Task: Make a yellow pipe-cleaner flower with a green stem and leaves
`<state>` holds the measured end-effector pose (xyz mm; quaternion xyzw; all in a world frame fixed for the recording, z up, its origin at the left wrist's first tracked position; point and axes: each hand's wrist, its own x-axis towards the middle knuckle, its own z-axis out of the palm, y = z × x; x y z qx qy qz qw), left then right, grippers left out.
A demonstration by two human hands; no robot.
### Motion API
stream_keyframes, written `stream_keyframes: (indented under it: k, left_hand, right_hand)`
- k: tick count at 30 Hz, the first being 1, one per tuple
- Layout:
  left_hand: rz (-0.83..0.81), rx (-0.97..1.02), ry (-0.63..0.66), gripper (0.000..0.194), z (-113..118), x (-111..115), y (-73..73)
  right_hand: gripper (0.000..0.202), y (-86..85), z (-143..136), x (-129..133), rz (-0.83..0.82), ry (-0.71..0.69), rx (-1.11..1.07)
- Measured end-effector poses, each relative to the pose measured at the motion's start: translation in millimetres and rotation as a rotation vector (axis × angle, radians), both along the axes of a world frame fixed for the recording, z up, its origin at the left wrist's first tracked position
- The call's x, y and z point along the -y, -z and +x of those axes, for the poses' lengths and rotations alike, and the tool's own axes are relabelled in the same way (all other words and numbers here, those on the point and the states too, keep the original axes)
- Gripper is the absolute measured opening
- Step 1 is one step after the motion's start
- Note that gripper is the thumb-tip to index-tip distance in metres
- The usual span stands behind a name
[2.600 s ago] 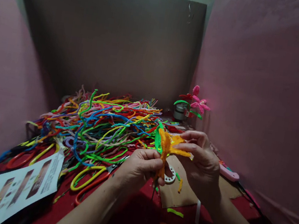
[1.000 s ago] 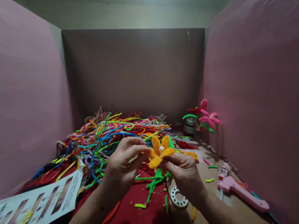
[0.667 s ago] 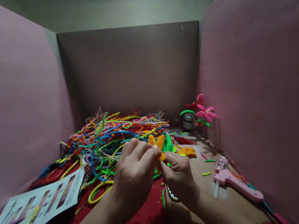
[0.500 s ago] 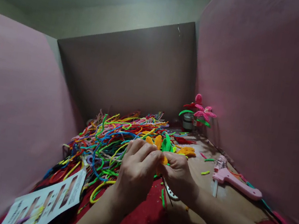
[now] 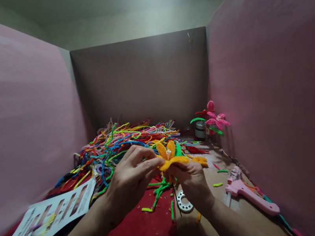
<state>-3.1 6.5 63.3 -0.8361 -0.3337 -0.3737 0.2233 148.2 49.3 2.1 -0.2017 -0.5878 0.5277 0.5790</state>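
Note:
An orange pipe-cleaner flower [image 5: 169,157] with a pale centre is held up between my two hands. My left hand [image 5: 133,174] pinches a petal on its left side. On the other side, my right hand [image 5: 194,179] has its fingers closed on the flower's right petal. Green pipe-cleaner pieces [image 5: 160,192] lie below the flower on the red cloth [image 5: 141,235]. Close under my right hand is a white ring with holes [image 5: 184,202], on the edge of a brown board [image 5: 200,224].
A big tangle of coloured pipe cleaners [image 5: 130,137] spreads behind my left hand. To the right lies a pink glue gun [image 5: 253,195]. Pink pipe-cleaner flowers [image 5: 218,120] stand at the back right. A printed sheet [image 5: 55,213] rests front left. Pink walls [image 5: 283,94] rise on both sides.
My hands have moved apart, the left one leftward, so the flower's petals and pale centre now show. The white ring and green pieces beneath are more visible. The view has shifted slightly.

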Motion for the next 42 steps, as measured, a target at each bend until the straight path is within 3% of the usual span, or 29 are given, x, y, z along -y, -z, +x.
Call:
stream_keyframes:
  k: [5, 10, 14, 18, 22, 25, 30, 34, 38, 42]
  left_hand:
    - [0.137, -0.049, 0.043, 0.031, 4.3, 4.3, 13.8]
    - [0.135, -0.170, 0.049, 0.031, 4.6, 7.8, 13.1]
    - [-0.026, 0.039, 0.116, 0.031, 2.1, 12.8, -0.4]
    - [-0.252, 0.326, 0.063, 0.023, -0.3, 16.4, -18.8]
    - [-0.401, 0.054, 0.046, 0.044, -0.4, 9.5, -28.4]
    - [-0.500, -0.099, 0.075, 0.054, -0.5, 2.4, -24.9]
    - [-0.668, -0.039, 0.053, 0.055, -4.1, 3.1, -13.0]
    - [-0.710, 0.064, 0.115, 0.069, -8.5, 11.1, -18.7]
    - [-0.710, 0.126, 0.066, 0.050, -6.0, 14.5, -23.3]
    - [-0.776, 0.121, 0.022, 0.044, -2.3, 13.6, -16.0]
  right_hand:
    - [0.020, 0.6, 0.3, -1.3, -0.049, -0.050, -0.066]
    - [0.014, 4.1, 1.4, -5.6, -0.116, -0.147, -0.133]
    - [0.019, 4.5, 3.6, -6.7, -0.082, -0.135, -0.074]
    - [0.016, 5.3, 4.1, -5.4, -0.094, -0.192, -0.059]
    - [0.013, 5.4, 4.2, -2.8, -0.102, -0.267, -0.099]
    - [0.012, 4.8, 5.0, -2.3, -0.081, -0.283, -0.136]
    - [0.010, 6.2, 6.6, -2.7, -0.075, -0.285, -0.120]
    - [0.011, 5.8, 6.7, -2.1, -0.089, -0.264, -0.110]
    - [0.010, 2.5, 6.3, -1.0, -0.087, -0.264, -0.119]
    - [0.009, 2.6, 6.8, -0.8, -0.070, -0.284, -0.143]
